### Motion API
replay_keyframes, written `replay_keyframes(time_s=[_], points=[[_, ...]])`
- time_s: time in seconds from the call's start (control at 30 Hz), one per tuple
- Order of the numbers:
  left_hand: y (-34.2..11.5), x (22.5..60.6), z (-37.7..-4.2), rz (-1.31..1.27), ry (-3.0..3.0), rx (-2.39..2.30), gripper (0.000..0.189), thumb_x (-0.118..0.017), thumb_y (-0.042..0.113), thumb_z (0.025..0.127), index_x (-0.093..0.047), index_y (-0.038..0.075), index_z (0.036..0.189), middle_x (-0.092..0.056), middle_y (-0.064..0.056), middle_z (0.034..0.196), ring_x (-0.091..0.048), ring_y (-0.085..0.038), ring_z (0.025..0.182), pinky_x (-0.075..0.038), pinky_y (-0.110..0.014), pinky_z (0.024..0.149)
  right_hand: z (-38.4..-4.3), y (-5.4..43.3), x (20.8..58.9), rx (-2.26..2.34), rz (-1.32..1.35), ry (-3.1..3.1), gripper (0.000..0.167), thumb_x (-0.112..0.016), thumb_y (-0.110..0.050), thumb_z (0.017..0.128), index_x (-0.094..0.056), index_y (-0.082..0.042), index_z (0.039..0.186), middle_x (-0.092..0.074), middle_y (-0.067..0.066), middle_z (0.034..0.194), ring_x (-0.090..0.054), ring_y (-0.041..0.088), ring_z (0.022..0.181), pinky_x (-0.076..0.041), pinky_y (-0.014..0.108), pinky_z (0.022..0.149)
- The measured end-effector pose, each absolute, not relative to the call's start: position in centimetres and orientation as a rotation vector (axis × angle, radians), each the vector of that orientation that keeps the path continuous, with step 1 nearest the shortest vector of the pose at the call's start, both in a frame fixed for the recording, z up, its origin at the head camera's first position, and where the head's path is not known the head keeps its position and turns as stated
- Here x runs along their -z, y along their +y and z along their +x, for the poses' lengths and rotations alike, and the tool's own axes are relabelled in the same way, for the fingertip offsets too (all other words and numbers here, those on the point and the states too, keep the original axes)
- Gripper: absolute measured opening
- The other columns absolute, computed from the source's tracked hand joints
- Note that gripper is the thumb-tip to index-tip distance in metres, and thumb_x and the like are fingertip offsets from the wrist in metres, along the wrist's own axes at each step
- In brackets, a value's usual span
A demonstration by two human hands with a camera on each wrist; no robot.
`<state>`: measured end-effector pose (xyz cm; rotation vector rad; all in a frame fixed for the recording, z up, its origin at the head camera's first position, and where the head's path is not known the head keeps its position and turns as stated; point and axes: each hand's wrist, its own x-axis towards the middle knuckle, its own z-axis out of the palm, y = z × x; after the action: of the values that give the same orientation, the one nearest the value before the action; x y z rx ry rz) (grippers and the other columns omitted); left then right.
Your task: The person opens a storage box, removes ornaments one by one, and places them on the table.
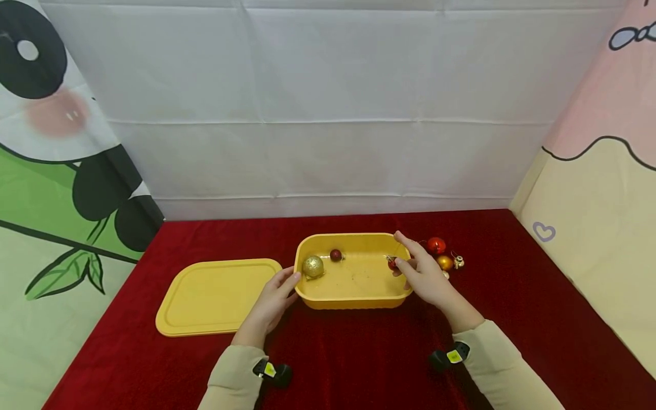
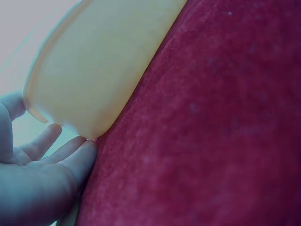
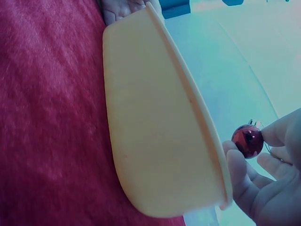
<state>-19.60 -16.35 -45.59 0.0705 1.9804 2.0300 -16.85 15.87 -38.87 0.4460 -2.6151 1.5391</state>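
Note:
A yellow plastic box [image 1: 353, 303] stands on the red cloth, open side up. Inside it lie a gold glitter bauble [image 1: 313, 266] and a small dark red bauble [image 1: 335, 255]. My left hand [image 1: 273, 302] holds the box's left end, thumb near the rim and other fingertips low against the outer wall in the left wrist view. Above the box's right end, my right hand [image 1: 427, 279] pinches a shiny red Christmas bauble [image 3: 248, 141] with a metallic cap between thumb and fingers. That hand partly hides the box's right rim.
A yellow lid [image 1: 215, 299] lies flat left of the box, partly behind the left hand. Right of the box is a small group of baubles, including a red bauble [image 1: 436, 245] and an orange-gold bauble [image 1: 445, 262]. A white cloth backdrop [image 1: 333, 159] rises behind the table.

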Motion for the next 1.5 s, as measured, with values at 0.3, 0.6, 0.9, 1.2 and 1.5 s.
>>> replay_keyframes(time_s=[0.3, 0.6, 0.9, 1.2, 1.5], points=[[-16.2, 45.4, -19.5, 0.072, 1.976, -2.033, 0.053, -0.047, 0.033, 0.1, -0.035, 0.004, 0.142, -0.035, -0.018, 0.147, -0.033, -0.032, 0.138, -0.029, -0.052, 0.112, -16.1, 18.3, 38.6, -1.501, 0.393, -2.603, 0.055, -0.05, -0.008, 0.098, -0.029, -0.01, 0.149, -0.038, 0.016, 0.148, -0.067, 0.017, 0.079, -0.055, 0.031, 0.054], [-16.2, 45.0, -19.4, 0.055, 1.964, -2.042, 0.053, -0.047, 0.031, 0.1, -0.034, 0.004, 0.143, -0.034, -0.017, 0.147, -0.032, -0.031, 0.139, -0.028, -0.051, 0.113, -15.4, 20.3, 38.7, -1.542, 0.277, -2.608, 0.038, -0.05, -0.016, 0.099, -0.051, 0.0, 0.134, -0.057, 0.024, 0.126, -0.068, 0.029, 0.088, -0.058, 0.028, 0.063], [-16.2, 45.0, -19.4, 0.044, 1.975, -2.027, 0.051, -0.046, 0.03, 0.1, -0.034, 0.004, 0.143, -0.034, -0.017, 0.147, -0.032, -0.031, 0.139, -0.028, -0.051, 0.113, -14.6, 21.8, 38.9, -1.661, 0.189, -2.571, 0.042, -0.054, -0.02, 0.097, -0.05, 0.004, 0.131, -0.058, 0.029, 0.121, -0.067, 0.007, 0.082, -0.059, 0.033, 0.071], [-16.3, 45.3, -19.4, 0.027, 1.972, -2.04, 0.053, -0.049, 0.033, 0.099, -0.036, 0.005, 0.142, -0.036, -0.015, 0.146, -0.034, -0.03, 0.138, -0.03, -0.05, 0.112, -14.2, 23.6, 39.2, -1.744, 0.127, -2.491, 0.044, -0.05, -0.011, 0.098, -0.043, 0.011, 0.134, -0.046, 0.027, 0.125, -0.069, 0.017, 0.082, -0.059, 0.032, 0.07], [-16.3, 45.4, -19.5, 0.045, 1.975, -2.046, 0.051, -0.047, 0.033, 0.099, -0.036, 0.006, 0.142, -0.036, -0.014, 0.146, -0.034, -0.029, 0.138, -0.031, -0.05, 0.112, -14.3, 25.5, 40.1, -1.771, 0.063, -2.435, 0.046, -0.053, -0.01, 0.096, -0.041, 0.017, 0.132, -0.054, 0.0, 0.115, -0.063, -0.002, 0.091, -0.058, 0.026, 0.071]])
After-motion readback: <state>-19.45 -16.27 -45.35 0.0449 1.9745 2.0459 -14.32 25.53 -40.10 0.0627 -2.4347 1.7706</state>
